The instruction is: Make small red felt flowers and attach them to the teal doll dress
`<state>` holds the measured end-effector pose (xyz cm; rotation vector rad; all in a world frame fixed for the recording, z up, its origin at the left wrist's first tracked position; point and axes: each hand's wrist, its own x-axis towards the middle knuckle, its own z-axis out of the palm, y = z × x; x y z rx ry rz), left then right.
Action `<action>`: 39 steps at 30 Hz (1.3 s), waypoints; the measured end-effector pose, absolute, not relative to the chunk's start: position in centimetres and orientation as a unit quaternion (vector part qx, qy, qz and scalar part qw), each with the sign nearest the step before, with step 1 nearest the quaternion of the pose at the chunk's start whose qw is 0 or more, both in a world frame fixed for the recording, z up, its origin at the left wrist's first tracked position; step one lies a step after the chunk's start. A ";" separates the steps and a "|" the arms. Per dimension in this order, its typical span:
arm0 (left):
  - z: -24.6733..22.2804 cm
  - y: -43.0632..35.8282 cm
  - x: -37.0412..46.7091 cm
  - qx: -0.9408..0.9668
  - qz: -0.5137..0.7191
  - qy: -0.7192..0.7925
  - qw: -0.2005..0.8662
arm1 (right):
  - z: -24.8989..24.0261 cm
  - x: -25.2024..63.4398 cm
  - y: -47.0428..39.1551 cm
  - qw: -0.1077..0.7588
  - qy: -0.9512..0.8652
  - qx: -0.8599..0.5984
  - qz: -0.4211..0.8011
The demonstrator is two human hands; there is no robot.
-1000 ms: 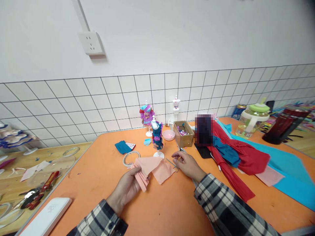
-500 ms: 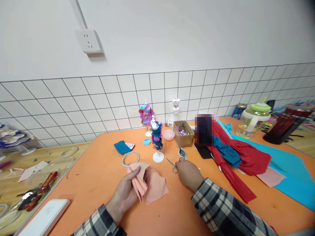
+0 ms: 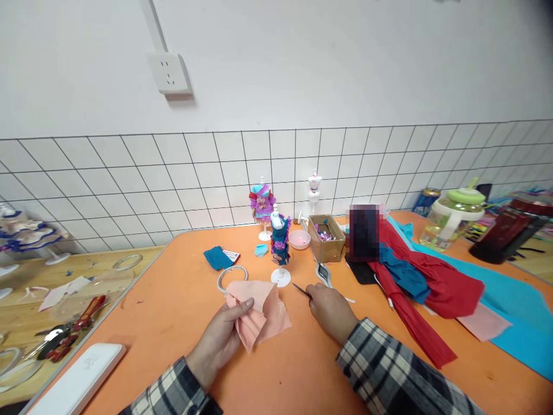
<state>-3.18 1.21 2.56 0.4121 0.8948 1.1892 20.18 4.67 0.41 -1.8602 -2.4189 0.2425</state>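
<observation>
Folded pink fabric (image 3: 254, 311) is pinched between the thumb and fingers of my left hand (image 3: 220, 340), low over the orange table (image 3: 155, 311). My right hand (image 3: 332, 308) is closed around the handles of small scissors (image 3: 301, 290); their blades point left toward the fabric, not touching it. Just beyond stands a small dress form in a teal and purple outfit (image 3: 280, 245) on a white round base. A white ring (image 3: 232, 279) lies behind the fabric, and a grey-white strap-like item (image 3: 323, 275) is behind my right hand.
At the back are another dressed form (image 3: 262, 204), a bare white form (image 3: 314, 193), a pink bowl (image 3: 299, 240) and a cardboard box (image 3: 327, 248). Red cloth (image 3: 453, 285), a green-lidded jug (image 3: 453, 219) and a dark red bottle (image 3: 510, 230) stand or lie right. A white power bank (image 3: 80, 377) is front left.
My right hand has drawn the scissors up off the table area, their handles now inside my grip. The pink fabric has shifted and spread in my left hand. The view has turned slightly left.
</observation>
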 end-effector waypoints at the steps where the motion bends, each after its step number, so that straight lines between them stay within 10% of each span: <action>1: 2.6 1.2 -3.2 0.189 0.543 0.404 0.711 | 0.2 20.6 4.9 0.066 -0.790 -0.601 0.098; 6: 2.4 1.3 -3.2 0.234 0.556 0.396 0.693 | -1.6 20.9 5.4 0.233 -0.695 -0.501 0.461; 13: 1.7 1.2 -3.4 0.292 0.531 0.389 0.693 | 0.0 20.0 3.0 0.076 -0.569 -0.256 0.778; 39: 1.3 0.2 -1.6 0.328 0.494 0.355 0.722 | 0.8 18.5 1.4 0.113 -0.601 -0.337 0.716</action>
